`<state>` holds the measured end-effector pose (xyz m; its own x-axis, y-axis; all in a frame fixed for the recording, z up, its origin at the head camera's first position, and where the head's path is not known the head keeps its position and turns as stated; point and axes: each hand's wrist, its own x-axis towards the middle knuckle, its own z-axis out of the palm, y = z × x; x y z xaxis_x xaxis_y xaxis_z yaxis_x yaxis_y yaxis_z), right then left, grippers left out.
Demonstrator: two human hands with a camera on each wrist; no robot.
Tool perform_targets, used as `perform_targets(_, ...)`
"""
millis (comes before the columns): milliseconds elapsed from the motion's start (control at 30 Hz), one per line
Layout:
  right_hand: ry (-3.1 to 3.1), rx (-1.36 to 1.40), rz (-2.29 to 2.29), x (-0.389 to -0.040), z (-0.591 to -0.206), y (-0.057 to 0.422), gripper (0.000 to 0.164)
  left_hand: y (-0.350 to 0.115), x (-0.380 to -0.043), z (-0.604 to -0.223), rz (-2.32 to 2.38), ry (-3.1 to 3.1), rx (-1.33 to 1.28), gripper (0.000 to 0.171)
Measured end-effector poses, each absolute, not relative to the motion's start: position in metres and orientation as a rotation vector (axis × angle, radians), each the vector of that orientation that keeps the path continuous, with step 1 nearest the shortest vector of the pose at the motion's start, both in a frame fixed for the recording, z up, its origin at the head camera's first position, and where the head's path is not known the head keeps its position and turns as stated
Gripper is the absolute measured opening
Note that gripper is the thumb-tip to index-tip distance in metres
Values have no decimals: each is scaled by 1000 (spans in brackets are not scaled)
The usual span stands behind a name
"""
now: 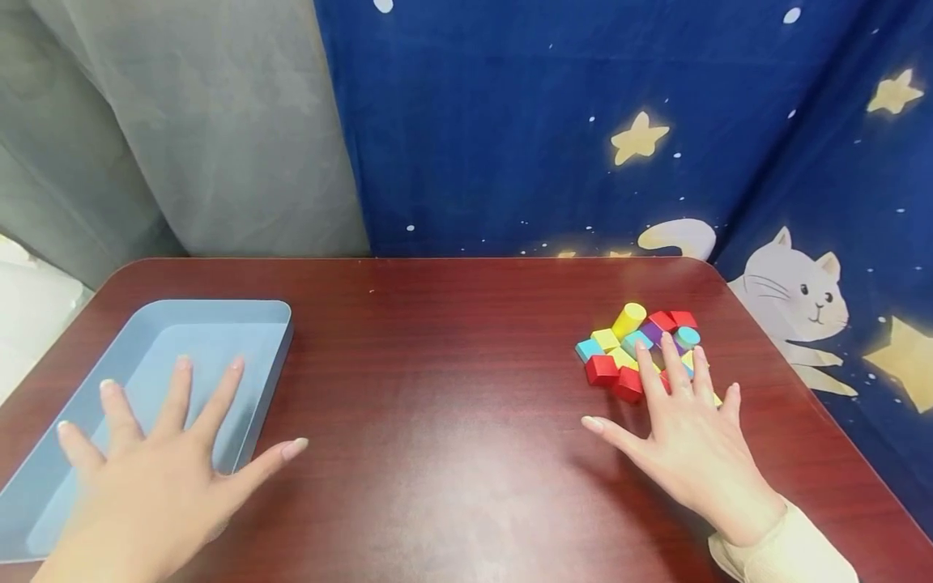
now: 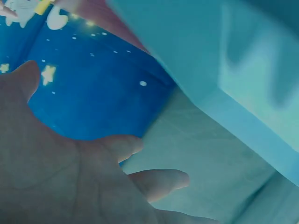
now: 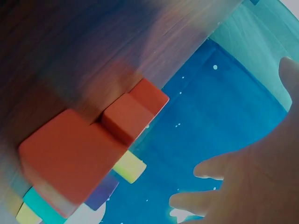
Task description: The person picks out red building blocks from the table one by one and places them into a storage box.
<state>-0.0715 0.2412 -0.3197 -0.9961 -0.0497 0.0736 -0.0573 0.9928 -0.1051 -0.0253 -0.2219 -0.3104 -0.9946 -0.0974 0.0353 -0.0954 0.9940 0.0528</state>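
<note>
My left hand (image 1: 156, 470) hovers over the blue tray (image 1: 266, 389) with its fingers spread and nothing held. In the left wrist view the palm (image 2: 60, 172) faces the tray's wall (image 2: 187, 70). On the right, my other hand (image 1: 692, 437) is stretched out with fingers apart, above the near side of a cluster of small blocks. Among these are red cubes (image 1: 602, 370), a yellow cylinder (image 1: 629, 321), a light-blue cylinder (image 1: 687, 338) and several yellow, blue and purple pieces. The fingers hide part of the cluster. In the right wrist view a red block (image 3: 70, 158) looms large beside the hand.
A dark red-brown wooden table (image 1: 423, 405) with rounded corners carries everything. Behind it hang a grey curtain (image 1: 240, 121) and a blue curtain (image 1: 496, 121) printed with stars and a white cat (image 1: 794, 287). Something white (image 1: 36, 300) stands past the left edge.
</note>
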Motion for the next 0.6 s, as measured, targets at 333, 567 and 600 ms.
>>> perform_targets(333, -3025, 125, 129, -65, -325, 258, 115, -294, -15, -326, 280, -3079, -300, 95)
perform_targets(567, -2987, 158, 119, -59, -326, 269, 114, -334, -16, -351, 86, -2827, -350, 59)
perform_targets(600, -2987, 155, 128, -58, -326, 271, 113, -337, -17, -354, -21, -2869, -205, 59)
